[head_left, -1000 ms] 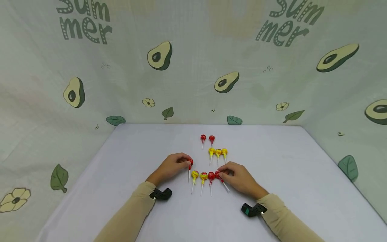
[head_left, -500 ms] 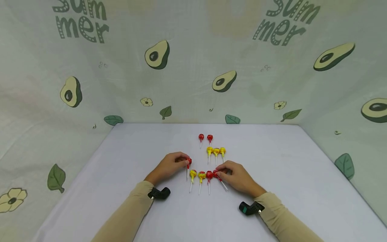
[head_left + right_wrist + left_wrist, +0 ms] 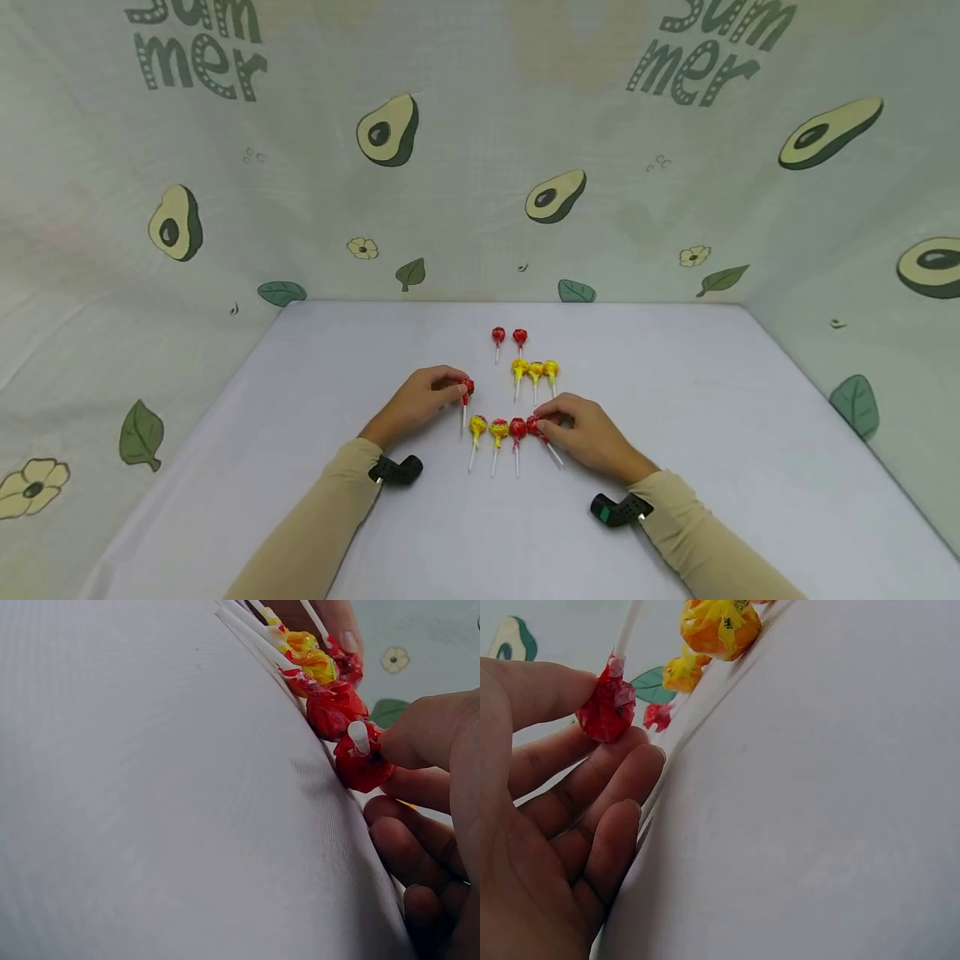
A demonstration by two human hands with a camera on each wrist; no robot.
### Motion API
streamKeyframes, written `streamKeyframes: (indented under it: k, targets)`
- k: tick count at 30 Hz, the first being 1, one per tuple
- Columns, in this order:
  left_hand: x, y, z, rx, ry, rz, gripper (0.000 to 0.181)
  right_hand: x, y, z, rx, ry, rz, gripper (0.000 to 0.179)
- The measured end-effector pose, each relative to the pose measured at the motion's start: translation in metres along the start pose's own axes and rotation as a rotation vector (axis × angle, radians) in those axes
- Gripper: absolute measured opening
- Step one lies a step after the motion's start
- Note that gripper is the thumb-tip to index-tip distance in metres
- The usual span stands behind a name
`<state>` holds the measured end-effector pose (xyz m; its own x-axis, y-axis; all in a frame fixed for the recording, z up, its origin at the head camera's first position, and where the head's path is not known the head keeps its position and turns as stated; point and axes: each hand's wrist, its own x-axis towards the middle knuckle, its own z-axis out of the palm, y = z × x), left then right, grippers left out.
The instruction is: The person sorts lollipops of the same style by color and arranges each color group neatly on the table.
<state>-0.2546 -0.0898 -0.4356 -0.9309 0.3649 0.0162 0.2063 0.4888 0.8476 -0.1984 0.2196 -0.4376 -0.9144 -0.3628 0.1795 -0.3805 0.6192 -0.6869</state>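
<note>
My left hand (image 3: 416,404) pinches a red-wrapped lollipop (image 3: 607,712) by its head between thumb and fingers, the white stick pointing toward me. To its right in the head view lie two yellow lollipops, an outer one (image 3: 477,425) and an inner one (image 3: 499,428), then a red lollipop (image 3: 517,427). At the right end of this row, my right hand (image 3: 588,433) pinches another red lollipop (image 3: 364,765) by its head. Its stick slants out to the right, and its head touches or nearly touches the neighbouring red one.
Farther back on the white table (image 3: 675,400) lie two red lollipops, a left one (image 3: 498,334) and a right one (image 3: 520,337). Just in front of these are three yellow lollipops (image 3: 536,372) side by side. A printed cloth (image 3: 465,167) hangs behind the table.
The left hand and its red lollipop have shifted slightly away from me relative to the row. The right hand stays on its lollipop. The head view has tilted a little.
</note>
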Motion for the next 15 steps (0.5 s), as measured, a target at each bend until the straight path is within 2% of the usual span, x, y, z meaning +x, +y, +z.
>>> streamKeyframes:
  k: [10, 15]
  targets:
    - [0.011, 0.008, 0.004, -0.006, -0.041, -0.028, 0.027, -0.001, 0.004, 0.000, 0.007, 0.005, 0.010, 0.014]
    - [0.018, 0.011, 0.006, 0.006, -0.037, -0.025, 0.025, -0.001, 0.003, 0.000, 0.005, 0.004, 0.009, 0.015]
